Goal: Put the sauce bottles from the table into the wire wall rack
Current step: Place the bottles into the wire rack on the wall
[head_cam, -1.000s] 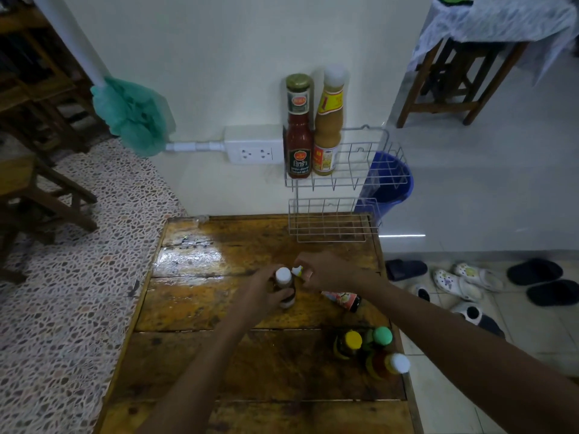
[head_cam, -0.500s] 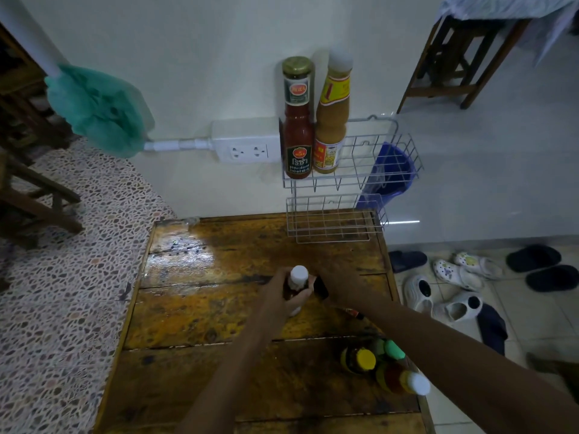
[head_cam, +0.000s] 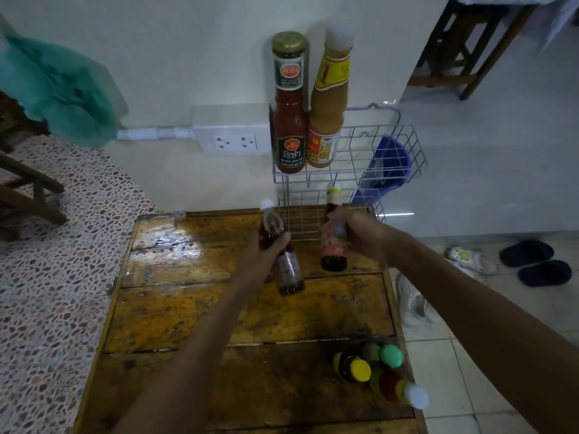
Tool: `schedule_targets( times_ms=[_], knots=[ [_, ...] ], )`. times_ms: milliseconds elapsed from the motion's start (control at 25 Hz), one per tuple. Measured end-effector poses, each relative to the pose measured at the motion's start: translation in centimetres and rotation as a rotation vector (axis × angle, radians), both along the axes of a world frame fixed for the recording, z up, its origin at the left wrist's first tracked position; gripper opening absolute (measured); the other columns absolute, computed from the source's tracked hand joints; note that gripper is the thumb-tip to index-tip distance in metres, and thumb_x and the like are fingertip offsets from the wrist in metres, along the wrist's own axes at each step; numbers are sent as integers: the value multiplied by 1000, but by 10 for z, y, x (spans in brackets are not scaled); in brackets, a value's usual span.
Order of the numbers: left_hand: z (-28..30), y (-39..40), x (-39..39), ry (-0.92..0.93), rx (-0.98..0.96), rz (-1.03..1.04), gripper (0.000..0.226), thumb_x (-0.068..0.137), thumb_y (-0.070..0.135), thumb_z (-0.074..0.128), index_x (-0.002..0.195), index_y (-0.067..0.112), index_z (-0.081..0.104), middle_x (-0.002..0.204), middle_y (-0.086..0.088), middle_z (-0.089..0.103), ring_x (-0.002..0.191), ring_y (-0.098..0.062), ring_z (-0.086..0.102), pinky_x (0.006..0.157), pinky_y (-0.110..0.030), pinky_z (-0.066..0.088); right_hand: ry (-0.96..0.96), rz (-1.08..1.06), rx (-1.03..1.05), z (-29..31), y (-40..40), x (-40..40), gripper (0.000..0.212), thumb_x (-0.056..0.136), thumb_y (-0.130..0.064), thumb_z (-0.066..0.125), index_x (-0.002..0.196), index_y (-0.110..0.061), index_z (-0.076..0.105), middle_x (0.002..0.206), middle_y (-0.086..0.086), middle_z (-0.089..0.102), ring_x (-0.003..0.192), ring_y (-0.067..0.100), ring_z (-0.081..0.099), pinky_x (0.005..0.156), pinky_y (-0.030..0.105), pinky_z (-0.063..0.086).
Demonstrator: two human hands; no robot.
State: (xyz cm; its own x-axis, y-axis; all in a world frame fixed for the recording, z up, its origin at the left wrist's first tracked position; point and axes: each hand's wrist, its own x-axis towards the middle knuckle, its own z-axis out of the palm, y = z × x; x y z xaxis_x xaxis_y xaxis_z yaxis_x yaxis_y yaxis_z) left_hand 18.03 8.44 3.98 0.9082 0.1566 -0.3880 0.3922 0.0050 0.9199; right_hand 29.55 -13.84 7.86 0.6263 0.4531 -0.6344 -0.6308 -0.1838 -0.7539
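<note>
Your wooden surface [head_cam: 188, 308] is worn and glossy, butted against the wall under the wire wall rack [head_cam: 391, 142], which has two tiers. On the upper tier stand two tall bottles, touching: a red sauce bottle [head_cam: 289, 120] with a gold cap, and a tan sauce bottle [head_cam: 329, 114] with a white cap.

Your left hand [head_cam: 263, 255] has its fingers wrapped round the neck of a white-capped bottle [head_cam: 282, 255] of dark reddish sauce, tilted, its base down toward the surface. Your right hand [head_cam: 360, 233] has its fingers closed on a yellow-capped bottle [head_cam: 333, 236] with a pale label, nearly upright, its top just in front of the lower tier.

Three more bottles [head_cam: 376, 371] cluster at the near right corner: one yellow cap, one green, one white.
</note>
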Motion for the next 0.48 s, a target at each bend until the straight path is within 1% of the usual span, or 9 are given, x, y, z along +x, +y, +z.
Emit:
schedule_targets(
  times_ms=[40,80,160,200,240,320,360,400,480],
  knots=[
    [5,-1,15,30,-36,24,64,87,58,72,139,29,49,131,-1,66,113,-21,69,88,-40,58,56,-76,18,1,5,6,39,93,-26,67,127,-10,54,121,16,64,106,31,65,95,43,54],
    [7,-2,30,60,-58,45,66,87,58,72,140,28,47,134,-3,63,116,-24,66,94,-48,55,48,-108,5,1,9,12,43,92,-26,70,128,-10,53,125,16,64,111,33,64,101,47,52],
    [10,-3,61,119,-60,65,58,90,54,71,137,29,46,135,-3,61,118,-25,62,101,-54,50,-63,-98,-59,3,16,20,48,89,-25,75,130,-14,54,125,14,66,113,34,66,102,52,51],
    [11,-3,74,147,-65,74,52,93,50,70,134,29,47,131,-3,62,116,-25,63,100,-53,51,-125,-74,-94,3,18,22,49,88,-22,76,131,-15,54,125,13,66,114,33,65,100,52,52],
    [11,-2,85,170,-89,92,44,95,47,68,130,28,49,126,-5,64,111,-26,66,93,-50,54,-190,-35,-138,2,22,23,51,88,-20,76,133,-16,54,127,12,66,115,31,64,100,51,52],
    [9,-3,96,185,-174,144,24,99,39,59,118,25,53,109,-7,67,90,-23,71,69,-38,59,-397,77,-274,-3,27,21,55,88,-21,77,138,-17,53,131,12,65,118,28,62,99,50,52],
    [6,-3,97,170,-194,160,16,100,34,54,114,25,53,103,-7,66,82,-20,71,61,-33,57,-533,134,-347,-5,29,20,57,87,-23,78,138,-18,53,131,11,65,119,27,62,98,49,53],
    [3,-2,96,144,-192,167,14,101,31,53,114,26,53,103,-5,65,82,-18,71,59,-32,56,-664,174,-400,-7,31,19,57,86,-25,79,138,-19,54,130,9,66,119,25,62,97,46,53],
    [-3,-1,89,65,-152,156,25,100,31,59,124,27,52,112,0,67,95,-15,70,70,-32,56,-823,180,-444,-8,32,20,58,85,-27,81,136,-19,55,128,7,68,117,23,64,95,39,54]
  ],
)
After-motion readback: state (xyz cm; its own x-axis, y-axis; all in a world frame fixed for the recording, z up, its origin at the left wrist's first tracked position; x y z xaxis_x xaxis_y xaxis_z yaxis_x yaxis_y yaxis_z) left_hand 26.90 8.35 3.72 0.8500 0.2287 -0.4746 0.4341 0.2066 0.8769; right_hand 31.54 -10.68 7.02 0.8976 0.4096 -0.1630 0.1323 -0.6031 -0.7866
